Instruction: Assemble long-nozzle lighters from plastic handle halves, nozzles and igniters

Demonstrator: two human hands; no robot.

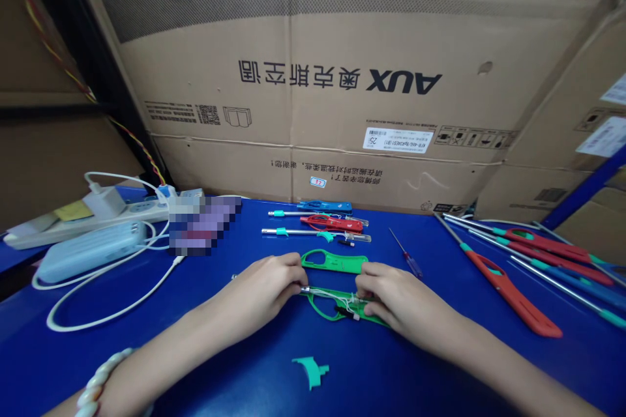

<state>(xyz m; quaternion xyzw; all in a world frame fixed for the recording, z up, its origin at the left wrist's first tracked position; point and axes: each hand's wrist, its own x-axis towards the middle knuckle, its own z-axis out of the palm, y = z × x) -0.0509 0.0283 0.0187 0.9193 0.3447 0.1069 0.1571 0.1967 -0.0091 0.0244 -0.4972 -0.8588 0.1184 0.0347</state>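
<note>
A green lighter half-shell (327,313) lies on the blue table, with thin white wires and a black piece with a pale end (348,314) in and over it. My left hand (281,277) pinches the metal tube (305,288) at the shell's left end. At the other end, my right hand (391,290) has its fingers closed around the handle part; a clear piece shows by its fingertips. Just beyond both hands rests a second green half-shell (335,261). A loose teal trigger (312,371) lies nearer me, apart from the hands.
Blue and red shells (325,207), metal tubes and teal triggers lie behind. A screwdriver (407,255) sits right of them, then several long lighters (513,293). At left are a power bank (92,251), white cables, a power strip (29,232) and a pixelated object. A cardboard box (317,32) stands behind.
</note>
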